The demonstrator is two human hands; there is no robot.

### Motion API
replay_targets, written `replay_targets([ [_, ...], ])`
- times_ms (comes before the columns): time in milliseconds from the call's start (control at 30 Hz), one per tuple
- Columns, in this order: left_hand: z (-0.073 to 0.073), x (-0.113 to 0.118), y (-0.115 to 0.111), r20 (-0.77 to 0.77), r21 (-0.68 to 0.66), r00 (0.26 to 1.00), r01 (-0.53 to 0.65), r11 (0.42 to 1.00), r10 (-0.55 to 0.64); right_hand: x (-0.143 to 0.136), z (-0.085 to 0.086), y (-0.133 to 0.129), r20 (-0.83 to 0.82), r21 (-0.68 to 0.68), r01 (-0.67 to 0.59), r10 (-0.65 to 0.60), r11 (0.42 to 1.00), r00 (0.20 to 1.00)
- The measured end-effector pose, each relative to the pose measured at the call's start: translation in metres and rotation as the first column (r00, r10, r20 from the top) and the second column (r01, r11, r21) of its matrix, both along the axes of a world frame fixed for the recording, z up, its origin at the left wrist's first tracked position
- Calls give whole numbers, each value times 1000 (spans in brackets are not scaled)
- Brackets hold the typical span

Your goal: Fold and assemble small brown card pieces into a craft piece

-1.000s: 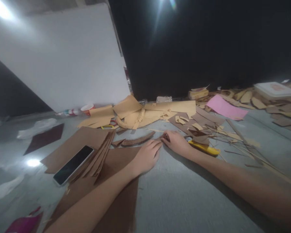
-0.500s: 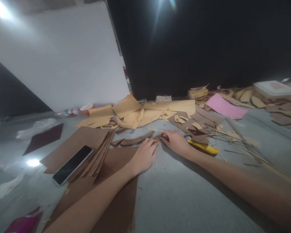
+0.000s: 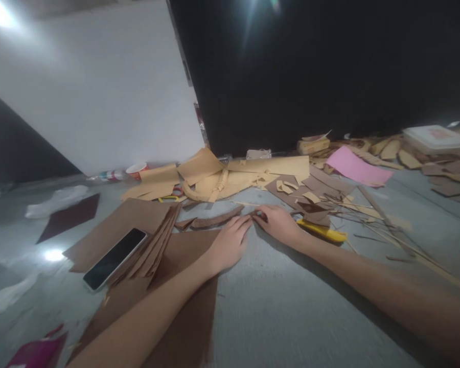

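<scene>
A curved brown strip (image 3: 212,221), apparently of leather or card, lies across the grey table in front of me. My left hand (image 3: 230,244) rests near its right end, fingers stretched forward and close together, pressing down flat. My right hand (image 3: 279,223) is closed in a pinch, thumb and fingers on a small piece of brown strip just right of my left fingertips. Whether that piece belongs to the curved strip is hidden by my fingers. A yellow-handled cutter (image 3: 322,232) lies beside my right wrist, and a small dark brown scrap (image 3: 184,225) lies at the strip's left end.
Brown sheets (image 3: 117,225) are stacked at left with a phone (image 3: 115,259) on top. Tan sheets (image 3: 268,166), a paper cup (image 3: 137,171) and scissors (image 3: 170,198) lie behind. To the right are thin offcuts (image 3: 383,230), a pink sheet (image 3: 358,166) and a white box (image 3: 437,139).
My right fingers have shifted slightly left, and the gap to my left fingertips has narrowed. The brown strip and surrounding things stay in place.
</scene>
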State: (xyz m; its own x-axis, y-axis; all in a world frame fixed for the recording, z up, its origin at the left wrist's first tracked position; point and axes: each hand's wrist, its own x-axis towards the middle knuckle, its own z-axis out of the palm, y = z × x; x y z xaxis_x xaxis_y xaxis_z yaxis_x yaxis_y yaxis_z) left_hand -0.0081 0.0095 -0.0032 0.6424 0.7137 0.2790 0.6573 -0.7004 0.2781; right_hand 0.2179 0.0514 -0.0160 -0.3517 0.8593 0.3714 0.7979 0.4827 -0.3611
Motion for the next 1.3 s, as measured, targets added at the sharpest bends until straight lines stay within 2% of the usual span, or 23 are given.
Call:
replay_targets([
  [100,0,1,0,-4,-6,1000,-10,1000,10,0,0,-2,-12,14,-18,18,1000,1000],
  [300,0,0,0,-10,-12,1000,-4,1000,3,2,1,-5,-103,27,-175,177,984,979],
  [433,0,-1,0,-13,-16,1000,-4,1000,4,2,5,-7,-65,-3,-227,226,974,972],
  [567,0,0,0,-13,-11,1000,-3,1000,3,1,7,-8,6,-17,-226,226,974,974],
  [700,1,0,-1,-15,-15,1000,-8,1000,8,1,7,-8,-5,-26,-224,224,974,975],
  [933,3,0,-1,-12,-21,1000,1,1000,-1,1,8,-9,38,-31,25,-24,999,999],
  [1167,1,0,-1,-16,-22,1000,-11,1000,11,2,4,-8,44,25,-84,83,996,996],
  [1300,3,1,-1,-16,-19,1000,-11,1000,10,2,5,-9,123,68,-124,115,990,986],
])
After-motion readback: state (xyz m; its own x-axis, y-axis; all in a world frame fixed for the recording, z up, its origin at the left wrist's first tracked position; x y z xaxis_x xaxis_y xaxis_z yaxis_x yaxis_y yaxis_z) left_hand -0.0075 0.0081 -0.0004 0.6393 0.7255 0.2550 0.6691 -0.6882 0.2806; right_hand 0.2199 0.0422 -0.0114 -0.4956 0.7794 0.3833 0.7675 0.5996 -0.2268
